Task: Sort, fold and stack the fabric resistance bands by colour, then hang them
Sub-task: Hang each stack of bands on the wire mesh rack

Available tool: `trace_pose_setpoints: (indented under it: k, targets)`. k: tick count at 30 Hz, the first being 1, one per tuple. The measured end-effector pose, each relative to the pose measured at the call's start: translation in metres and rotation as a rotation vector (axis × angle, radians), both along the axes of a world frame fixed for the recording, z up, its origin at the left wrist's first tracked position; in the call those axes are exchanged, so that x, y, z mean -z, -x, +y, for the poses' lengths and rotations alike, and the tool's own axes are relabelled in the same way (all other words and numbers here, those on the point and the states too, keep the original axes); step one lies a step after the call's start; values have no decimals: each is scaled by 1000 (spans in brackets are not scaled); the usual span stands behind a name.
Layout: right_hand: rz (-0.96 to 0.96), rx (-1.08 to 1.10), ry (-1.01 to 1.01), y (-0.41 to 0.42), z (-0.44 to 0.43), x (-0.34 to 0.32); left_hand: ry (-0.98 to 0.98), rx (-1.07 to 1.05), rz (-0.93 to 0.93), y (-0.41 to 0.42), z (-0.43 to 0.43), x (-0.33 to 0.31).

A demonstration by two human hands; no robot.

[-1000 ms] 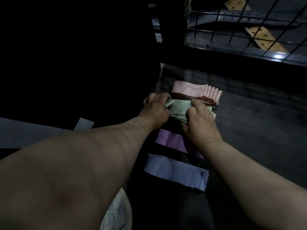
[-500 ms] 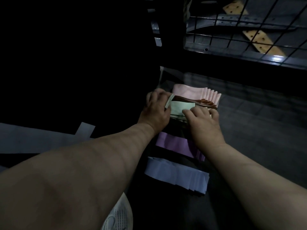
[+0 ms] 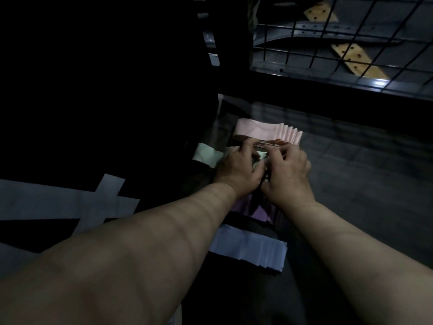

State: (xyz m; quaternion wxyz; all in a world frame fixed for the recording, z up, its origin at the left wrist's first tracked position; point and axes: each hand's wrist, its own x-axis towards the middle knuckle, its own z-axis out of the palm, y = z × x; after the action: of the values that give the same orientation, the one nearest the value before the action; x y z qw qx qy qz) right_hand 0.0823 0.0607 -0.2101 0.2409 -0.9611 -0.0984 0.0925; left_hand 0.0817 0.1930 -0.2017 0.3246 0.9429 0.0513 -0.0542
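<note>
Four colour groups of folded bands lie in a dim column. A pink stack point(image 3: 267, 132) lies farthest. The pale green bands point(image 3: 207, 154) come after it, one end sticking out to the left. My left hand point(image 3: 236, 171) and my right hand point(image 3: 289, 174) sit side by side on the green bands, fingers curled over them and covering most of them. A purple stack point(image 3: 262, 211) shows just below my wrists. A lavender-blue stack point(image 3: 251, 249) lies nearest to me.
A black wire grid panel point(image 3: 346, 41) stands at the top right, with yellowish perforated strips point(image 3: 356, 58) behind it. White tape strips point(image 3: 70, 202) cross the dark surface on the left. Dark floor spreads to the right of the stacks.
Both hands have closed together over the green bands, which were visible between them before. A green end now sticks out to the left of my left hand.
</note>
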Motion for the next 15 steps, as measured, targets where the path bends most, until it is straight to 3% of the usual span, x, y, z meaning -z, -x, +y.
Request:
trace_pose_setpoints:
  k: [4, 6, 8, 10, 11, 15]
  targets:
    - [-155, -69, 35, 1, -3, 6, 125, -31, -45, 8, -1, -2]
    - [-143, -95, 103, -1, -4, 7, 265, -146, -65, 9, 0, 0]
    - [-152, -97, 127, -2, -5, 8, 226, -311, -147, 9, 3, 3]
    - [-155, -104, 122, -1, -5, 9, -67, -409, -121, 8, 18, -1]
    - [-149, -102, 113, -1, -5, 9, -285, -347, -40, 7, 30, -2]
    - [-110, -99, 116, -3, -5, 8, -876, 196, 309, -12, 72, -7]
